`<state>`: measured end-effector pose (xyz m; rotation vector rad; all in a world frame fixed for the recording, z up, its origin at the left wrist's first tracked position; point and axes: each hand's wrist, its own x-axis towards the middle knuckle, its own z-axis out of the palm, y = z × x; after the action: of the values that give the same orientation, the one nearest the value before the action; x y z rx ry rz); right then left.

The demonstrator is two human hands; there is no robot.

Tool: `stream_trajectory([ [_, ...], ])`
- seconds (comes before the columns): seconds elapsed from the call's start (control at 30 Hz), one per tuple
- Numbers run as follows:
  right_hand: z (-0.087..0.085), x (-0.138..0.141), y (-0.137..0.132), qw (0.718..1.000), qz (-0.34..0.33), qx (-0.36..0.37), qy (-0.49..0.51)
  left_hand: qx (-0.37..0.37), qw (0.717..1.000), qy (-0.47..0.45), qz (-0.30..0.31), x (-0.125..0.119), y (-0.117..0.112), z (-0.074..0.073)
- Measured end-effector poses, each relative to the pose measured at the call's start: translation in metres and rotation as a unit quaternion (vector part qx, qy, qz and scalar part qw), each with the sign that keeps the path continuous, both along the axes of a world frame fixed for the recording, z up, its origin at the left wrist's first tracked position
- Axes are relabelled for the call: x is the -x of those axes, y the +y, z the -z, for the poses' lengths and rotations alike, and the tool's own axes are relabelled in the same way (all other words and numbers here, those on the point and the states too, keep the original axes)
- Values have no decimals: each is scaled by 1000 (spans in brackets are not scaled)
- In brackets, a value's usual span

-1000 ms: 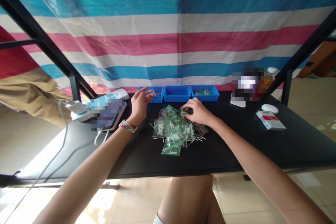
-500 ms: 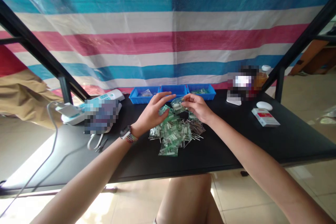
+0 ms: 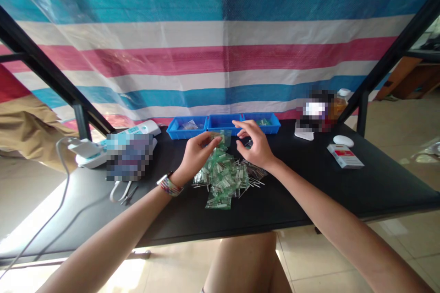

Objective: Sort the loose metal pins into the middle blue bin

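My left hand is closed, pinching a small greenish plastic packet between thumb and fingers at the far side of the pile. My right hand is held just to the right, its thumb and fingers apart and nothing between them. Below both hands lies a heap of green-tinted clear packets with small whitish, stick-like pieces. At the heap's right edge are brownish packets, partly behind my right hand.
Three joined blue bins stand behind the heap; the left and right ones hold small packets. On the left lie a power strip and cable. A red-and-white box, white oval object and bottle are on the right.
The packet that was in my right hand is now in my left. My right fingers have spread apart, and my left fingers have closed. The view has tilted slightly.
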<state>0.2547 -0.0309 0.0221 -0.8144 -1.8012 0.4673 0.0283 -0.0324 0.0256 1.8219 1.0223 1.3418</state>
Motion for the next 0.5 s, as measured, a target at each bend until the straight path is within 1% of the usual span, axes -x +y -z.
stream_trajectory([
  [0.03,0,0,-2,996,14,-59,-63,29,999,-34,13,0,1,-1],
  [0.1,-1,0,-6,979,26,-132,-156,65,994,-82,33,-1,2,-3],
  [0.17,0,3,-9,966,36,-165,-195,79,991,-104,41,-2,2,-5],
  [0.27,1,6,-10,965,30,-177,-190,89,990,-98,44,-3,0,-7],
  [0.33,1,9,-9,975,17,-153,-160,85,991,-87,54,-2,-3,-8],
  [0.37,2,10,-9,982,13,-130,-136,76,992,-80,62,-1,-4,-8],
  [0.43,4,12,-5,996,11,-54,-69,39,995,-57,75,1,-6,-7],
  [0.5,7,14,0,999,-2,51,12,-30,997,-9,72,4,-6,-6],
])
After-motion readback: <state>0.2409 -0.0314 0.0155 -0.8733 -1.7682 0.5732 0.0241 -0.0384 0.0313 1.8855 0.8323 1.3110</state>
